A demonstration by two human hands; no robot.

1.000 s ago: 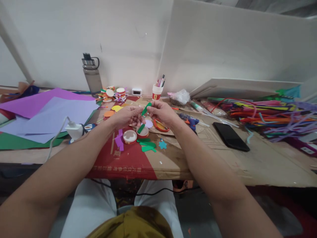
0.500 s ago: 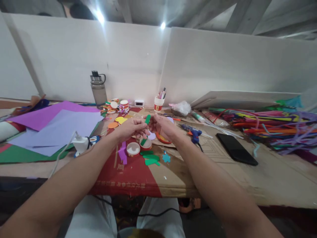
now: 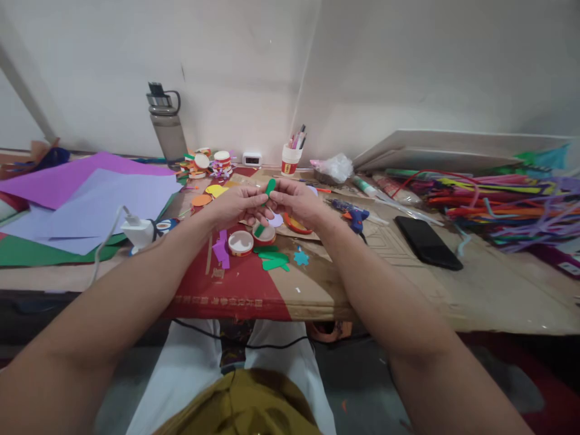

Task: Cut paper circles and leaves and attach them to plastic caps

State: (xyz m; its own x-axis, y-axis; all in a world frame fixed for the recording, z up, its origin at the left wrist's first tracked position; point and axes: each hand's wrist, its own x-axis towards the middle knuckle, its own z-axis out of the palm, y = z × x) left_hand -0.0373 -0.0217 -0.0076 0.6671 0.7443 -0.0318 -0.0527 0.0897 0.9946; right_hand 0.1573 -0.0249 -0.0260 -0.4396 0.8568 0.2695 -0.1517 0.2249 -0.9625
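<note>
My left hand [image 3: 241,205] pinches a narrow green strip with rounded ends [image 3: 270,186], which looks like paper or foam. Against its upper part, my right hand [image 3: 295,199] closes its thumb and fingers too. The strip slants, its lower end above a small white-lined round cup [image 3: 264,235]. A second such cup [image 3: 240,242] stands to the left. Just in front lie several green cut-out pieces [image 3: 274,261], a blue star-like cut-out [image 3: 301,257] and purple strips [image 3: 222,249]. A lilac cut-out [image 3: 275,220] shows below my hands.
Coloured sheets [image 3: 109,199], a charger plug [image 3: 137,230] and a bottle [image 3: 167,124] are on the left. Behind stands a paper cup of pens [image 3: 290,158]. To the right lie a blue glue gun [image 3: 357,219], a black phone [image 3: 427,242] and heaped pipe cleaners [image 3: 507,211].
The camera view has tilted downward, so the table items sit higher. My right hand's fingers have come onto the green strip's upper part, while my left hand keeps its hold.
</note>
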